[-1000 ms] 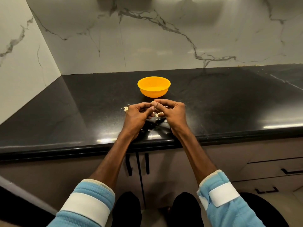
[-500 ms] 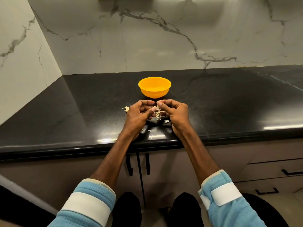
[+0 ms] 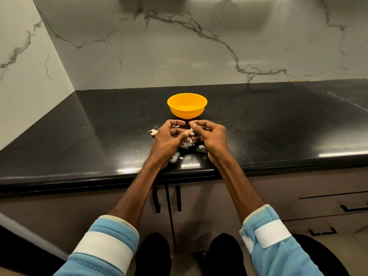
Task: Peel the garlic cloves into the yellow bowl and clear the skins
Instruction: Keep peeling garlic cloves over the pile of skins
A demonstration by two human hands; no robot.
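Yellow bowl (image 3: pixel 187 108) just beyond the garlic clove (image 3: pixel 191 132).
Both the left grip (image 3: pixel 169 138) and right grip (image 3: pixel 211 137) pinch it.

Yellow bowl (image 3: pixel 187 108) upright. Pale garlic clove (image 3: pixel 191 130) at its 6 o'clock, held aloft. Skins (image 3: pixel 201 146) scattered flat at 6 and 7 o'clock.

Both hands meet over the black countertop (image 3: pixel 278 124), just in front of the yellow bowl (image 3: pixel 187 111). The left hand (image 3: pixel 168 139) and right hand (image 3: pixel 212 136) pinch a garlic clove (image 3: pixel 191 132) between curled fingers. Skin scraps (image 3: pixel 201 147) lie beneath them, and garlic pieces (image 3: pixel 154 132) sit beside the left hand.
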